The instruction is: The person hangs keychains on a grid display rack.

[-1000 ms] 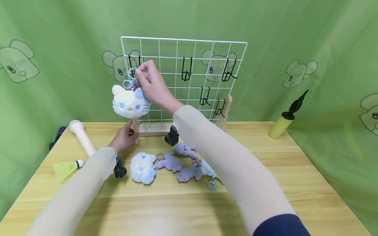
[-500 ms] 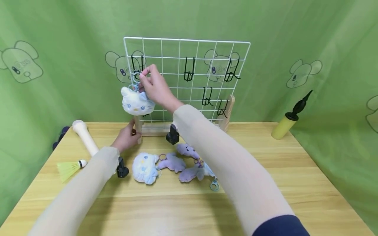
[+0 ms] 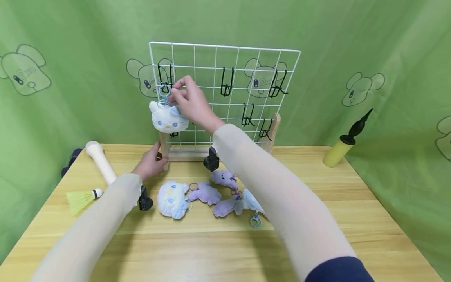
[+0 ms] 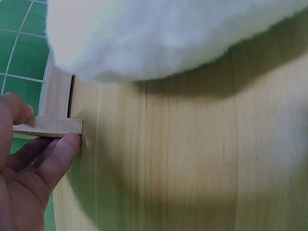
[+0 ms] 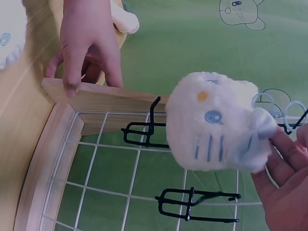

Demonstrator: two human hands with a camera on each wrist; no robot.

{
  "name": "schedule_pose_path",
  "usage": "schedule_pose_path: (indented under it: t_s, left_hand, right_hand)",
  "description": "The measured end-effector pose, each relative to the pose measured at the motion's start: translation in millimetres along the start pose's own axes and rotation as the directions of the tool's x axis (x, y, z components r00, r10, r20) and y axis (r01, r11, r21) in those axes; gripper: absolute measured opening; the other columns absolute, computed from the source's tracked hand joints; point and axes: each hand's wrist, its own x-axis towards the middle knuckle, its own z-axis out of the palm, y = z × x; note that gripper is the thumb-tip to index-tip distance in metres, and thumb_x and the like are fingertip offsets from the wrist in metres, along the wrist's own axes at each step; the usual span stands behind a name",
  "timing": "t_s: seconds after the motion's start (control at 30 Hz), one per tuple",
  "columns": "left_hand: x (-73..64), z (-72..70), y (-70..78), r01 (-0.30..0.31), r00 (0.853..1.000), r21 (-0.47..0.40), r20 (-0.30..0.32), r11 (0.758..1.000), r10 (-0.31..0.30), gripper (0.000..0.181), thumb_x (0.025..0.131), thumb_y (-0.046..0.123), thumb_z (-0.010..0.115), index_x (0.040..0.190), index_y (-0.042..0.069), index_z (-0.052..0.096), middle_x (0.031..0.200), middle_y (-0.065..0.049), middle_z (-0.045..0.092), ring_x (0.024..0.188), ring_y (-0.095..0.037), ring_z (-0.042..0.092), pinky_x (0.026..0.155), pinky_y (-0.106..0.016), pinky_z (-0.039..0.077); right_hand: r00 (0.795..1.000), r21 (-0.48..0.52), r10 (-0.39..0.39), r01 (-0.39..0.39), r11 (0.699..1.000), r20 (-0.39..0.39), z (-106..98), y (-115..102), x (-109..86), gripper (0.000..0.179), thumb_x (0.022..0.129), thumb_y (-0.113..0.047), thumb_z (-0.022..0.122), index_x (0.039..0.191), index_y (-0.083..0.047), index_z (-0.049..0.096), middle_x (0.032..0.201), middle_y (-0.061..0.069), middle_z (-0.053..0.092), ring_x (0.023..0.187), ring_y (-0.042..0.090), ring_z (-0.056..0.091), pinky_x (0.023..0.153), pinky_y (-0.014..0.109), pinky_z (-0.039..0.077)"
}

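My right hand (image 3: 192,100) pinches the blue ring (image 3: 164,90) of a white cat-head plush keychain (image 3: 169,117) with blue ears. The ring overlaps the upper-left black hook (image 3: 165,74) of the white wire grid (image 3: 225,55) in the head view; I cannot tell whether it is on the hook. Below hangs the plush, in front of the grid's left side. My left hand (image 3: 150,162) grips the stand's wooden side piece (image 4: 50,126) low down, thumb and fingers on opposite faces. In the right wrist view, the plush (image 5: 216,120) covers part of the grid.
On the table lie another white cat plush (image 3: 172,199), several purple plush keychains (image 3: 206,193) and a blue-and-white one (image 3: 251,201). To the left are a white microphone-shaped object (image 3: 101,161) and a yellow shuttlecock (image 3: 83,199). A yellow hand pump (image 3: 338,150) stands far right. More hooks (image 3: 227,83) hang on the grid.
My right hand has moved the cat plush to the right and slightly up, bringing its ring over the upper-left hook. My left hand keeps its grip on the stand.
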Motion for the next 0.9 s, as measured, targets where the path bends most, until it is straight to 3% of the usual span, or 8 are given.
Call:
schedule_pose_path:
  t_s: [0.17, 0.27, 0.37, 0.5, 0.6, 0.77, 0.83, 0.9]
  left_hand:
    - [1.2, 1.1, -1.2, 0.002, 1.0, 0.007, 0.003, 1.0, -0.002, 0.079, 0.104, 0.009, 0.054, 0.168, 0.004, 0.007, 0.138, -0.038, 0.057, 0.112, -0.044, 0.066, 0.082, -0.038, 0.068]
    - [2.1, 0.8, -1.8, 0.005, 1.0, 0.003, 0.007, 1.0, -0.005, 0.081, 0.105, 0.009, 0.054, 0.168, 0.005, 0.003, 0.137, -0.038, 0.057, 0.109, -0.043, 0.067, 0.082, -0.038, 0.068]
    - [2.9, -0.4, -2.5, 0.009, 1.0, -0.001, 0.007, 1.0, -0.009, 0.082, 0.105, 0.01, 0.054, 0.168, 0.005, 0.003, 0.136, -0.037, 0.057, 0.107, -0.041, 0.067, 0.081, -0.037, 0.067]
    - [2.1, -1.2, -3.5, 0.0, 1.0, -0.001, 0.003, 1.0, 0.0, 0.078, 0.104, 0.009, 0.053, 0.167, 0.002, 0.008, 0.134, -0.038, 0.058, 0.107, -0.042, 0.068, 0.08, -0.037, 0.068]
    - [0.8, -1.0, -3.3, -0.007, 1.0, 0.002, 0.0, 1.0, 0.007, 0.078, 0.103, 0.008, 0.052, 0.167, 0.0, 0.009, 0.136, -0.039, 0.057, 0.112, -0.044, 0.066, 0.082, -0.038, 0.068]
    - [1.3, -1.0, -0.9, -0.007, 1.0, 0.004, -0.007, 1.0, 0.007, 0.077, 0.102, 0.007, 0.053, 0.166, 0.001, 0.011, 0.139, -0.038, 0.056, 0.115, -0.045, 0.065, 0.082, -0.036, 0.068]
    - [1.9, -1.0, -0.2, -0.006, 1.0, 0.002, -0.008, 1.0, 0.006, 0.076, 0.102, 0.008, 0.052, 0.166, 0.001, 0.012, 0.139, -0.038, 0.057, 0.114, -0.044, 0.066, 0.081, -0.035, 0.067]
    - [2.2, -0.7, 0.0, -0.007, 1.0, 0.004, -0.01, 1.0, 0.007, 0.076, 0.102, 0.008, 0.052, 0.166, 0.001, 0.013, 0.138, -0.038, 0.057, 0.113, -0.044, 0.066, 0.08, -0.035, 0.067]
  right_hand:
    - [1.0, -0.025, 0.003, -0.003, 1.0, 0.005, -9.7, 0.4, -7.3, 0.021, 0.112, -0.017, 0.046, 0.127, -0.004, 0.047, 0.124, 0.018, 0.075, 0.12, 0.025, 0.072, 0.103, 0.031, 0.061]
    - [1.0, -0.047, -0.023, 0.023, 0.999, 0.006, -16.4, -0.1, -13.9, 0.022, 0.111, -0.016, 0.047, 0.129, -0.003, 0.046, 0.127, 0.02, 0.074, 0.122, 0.026, 0.071, 0.095, 0.032, 0.064]
    - [0.997, -0.079, -0.08, 0.081, 0.994, 0.009, -22.9, -0.8, -23.2, 0.023, 0.111, -0.015, 0.047, 0.13, -0.001, 0.046, 0.128, 0.021, 0.073, 0.118, 0.028, 0.072, 0.077, 0.028, 0.062]
    - [0.986, -0.11, -0.16, 0.163, 0.98, 0.038, -31.7, -2.0, -41.1, 0.023, 0.111, -0.012, 0.048, 0.129, 0.0, 0.046, 0.127, 0.02, 0.074, 0.088, 0.027, 0.07, 0.057, 0.023, 0.043]
    - [0.977, -0.129, -0.198, 0.206, 0.97, 0.073, -39.2, -1.2, -57.8, 0.022, 0.11, -0.012, 0.049, 0.129, -0.001, 0.049, 0.126, 0.018, 0.075, 0.075, 0.021, 0.061, 0.053, 0.022, 0.037]
    - [0.967, -0.186, -0.207, 0.233, 0.955, 0.149, -55.4, 4.3, -89.8, 0.021, 0.11, -0.014, 0.051, 0.127, -0.002, 0.051, 0.125, 0.013, 0.076, 0.108, 0.017, 0.074, 0.057, 0.024, 0.046]
    - [0.96, -0.202, -0.21, 0.247, 0.948, 0.187, -62.8, 8.2, -103.6, 0.021, 0.109, -0.013, 0.052, 0.127, -0.002, 0.051, 0.125, 0.014, 0.075, 0.121, 0.023, 0.073, 0.071, 0.023, 0.058]
    - [0.952, -0.225, -0.21, 0.26, 0.939, 0.224, -70.4, 14.3, -117.2, 0.021, 0.108, -0.011, 0.054, 0.126, 0.0, 0.052, 0.122, 0.014, 0.075, 0.119, 0.025, 0.074, 0.085, 0.025, 0.063]
